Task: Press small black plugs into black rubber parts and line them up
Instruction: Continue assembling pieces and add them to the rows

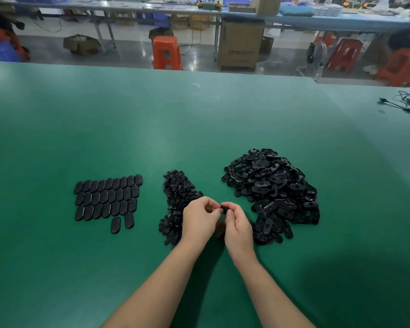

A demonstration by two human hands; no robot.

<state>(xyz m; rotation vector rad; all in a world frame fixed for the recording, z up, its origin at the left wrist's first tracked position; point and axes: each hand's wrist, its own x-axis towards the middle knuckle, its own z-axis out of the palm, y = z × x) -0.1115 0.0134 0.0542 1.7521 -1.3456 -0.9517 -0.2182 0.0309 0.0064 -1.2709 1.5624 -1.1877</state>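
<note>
We see both hands meeting just below the middle of the frame, above the green table (199, 119). The left hand (199, 218) and the right hand (238, 223) have their fingers curled in toward each other, and together they pinch one black rubber part (224, 208) between the fingertips. We cannot tell whether a plug is already in it; the part is mostly hidden by the fingers.

Left of the hands, partly under the left wrist, lies the plug pile (178, 197), a long heap of small black pieces. To the right of the hands sits the part pile (272, 192), a larger mound of oval rubber parts, reaching up to the centre right.

At centre left, well apart from both piles, the finished rows (108, 197) lie flat: three lines of ovals touching side by side, with two more below them.

In the upper part of the frame, beyond the table, stand an orange stool (166, 52) and a cardboard box (240, 45).
</note>
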